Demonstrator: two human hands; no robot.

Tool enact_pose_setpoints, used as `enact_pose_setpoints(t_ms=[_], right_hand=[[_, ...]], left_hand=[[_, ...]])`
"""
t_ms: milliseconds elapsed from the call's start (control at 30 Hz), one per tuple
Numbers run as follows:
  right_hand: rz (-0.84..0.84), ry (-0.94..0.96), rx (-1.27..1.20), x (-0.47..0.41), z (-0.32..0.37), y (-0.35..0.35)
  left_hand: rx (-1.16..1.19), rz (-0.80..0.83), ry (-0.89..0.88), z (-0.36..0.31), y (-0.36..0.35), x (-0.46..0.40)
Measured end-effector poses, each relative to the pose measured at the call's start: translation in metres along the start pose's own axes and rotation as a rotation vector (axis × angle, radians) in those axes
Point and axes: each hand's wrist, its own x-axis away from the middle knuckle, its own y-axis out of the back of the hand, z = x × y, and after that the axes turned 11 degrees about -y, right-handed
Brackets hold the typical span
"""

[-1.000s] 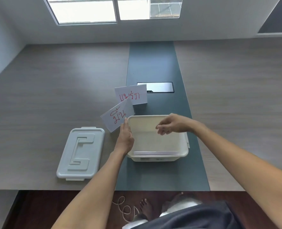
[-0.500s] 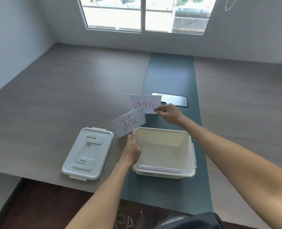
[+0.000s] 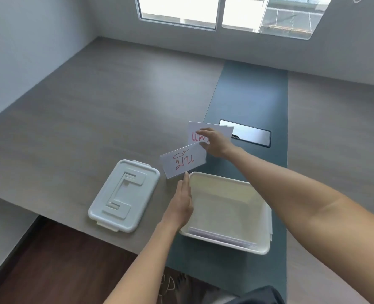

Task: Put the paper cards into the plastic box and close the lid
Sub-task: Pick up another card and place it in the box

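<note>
An open white plastic box (image 3: 259, 249) stands on the dark strip of the table, with some white cards lying flat inside along its near wall. My left hand (image 3: 181, 205) holds a white card with red writing (image 3: 182, 163) upright by its lower edge, just past the box's far left corner. My right hand (image 3: 214, 142) reaches beyond the box and grips a second red-lettered card (image 3: 219, 130), which stands behind the first one. The box's grey lid (image 3: 124, 195) lies flat on the table to the left of the box.
A black rectangular cable hatch (image 3: 249, 135) is set into the dark strip behind the cards. The wooden table (image 3: 94, 119) stretches left and right, its near edge just below the lid. A window and white walls lie beyond.
My right hand left the box, reached forward and closed over the far card. My left hand kept holding the near card. The camera view tilted up and leftward.
</note>
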Motion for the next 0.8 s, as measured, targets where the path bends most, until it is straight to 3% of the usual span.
enact_pose_setpoints(t_ms=[167, 300, 500, 800], right_hand=[[0.136, 0.032, 0.238, -0.015, -0.001, -0.013], [0.114, 0.015, 0.262, -0.014, -0.005, -0.026], [0.183, -0.034, 0.136, -0.004, -0.010, -0.016], [0.095, -0.100, -0.024, 0.035, -0.026, 0.049]], left_hand=[[0.074, -0.012, 0.057, -0.005, 0.001, -0.002], [0.053, -0.005, 0.027, -0.009, 0.004, -0.001], [0.048, 0.008, 0.027, -0.011, 0.006, 0.000], [0.023, 0.001, 0.026, -0.011, 0.005, 0.001]])
